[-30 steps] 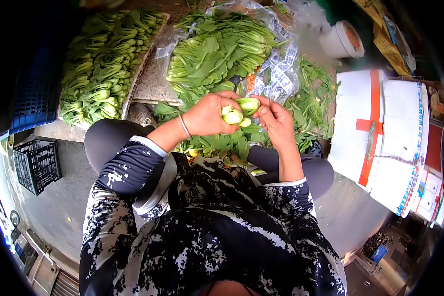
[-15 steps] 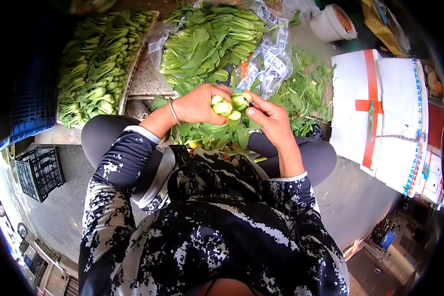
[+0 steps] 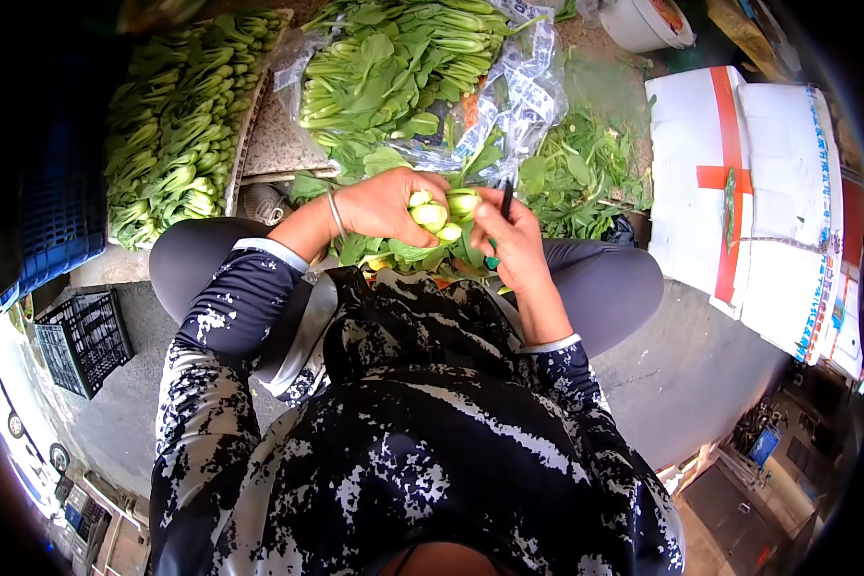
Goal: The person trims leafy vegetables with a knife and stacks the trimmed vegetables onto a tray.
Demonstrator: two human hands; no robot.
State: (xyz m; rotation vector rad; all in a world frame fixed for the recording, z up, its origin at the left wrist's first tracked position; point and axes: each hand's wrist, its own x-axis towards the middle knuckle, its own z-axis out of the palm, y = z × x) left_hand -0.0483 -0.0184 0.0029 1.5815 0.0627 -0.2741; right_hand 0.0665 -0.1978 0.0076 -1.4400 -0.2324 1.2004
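My left hand is wrapped round several heads of bok choy, their pale cut ends facing me. Close beside it, my right hand grips a small knife, with a dark part sticking up past the fingers and a green end showing below the palm. The right fingertips reach the rightmost bok choy head; whether they pinch a leaf there I cannot tell. Below both hands, loose green leaves lie between my legs. A large heap of bok choy rests on plastic just beyond.
Bok choy in rows fills a tray at the left. Trimmed leaves are strewn on the right, near a white foam box with red tape. A white bucket stands behind. Black crate and blue crate are at left.
My right hand has turned and dropped slightly, so the knife now points upward and its green end shows. A leaf now stands up beyond the held bok choy. The left hand keeps its hold.
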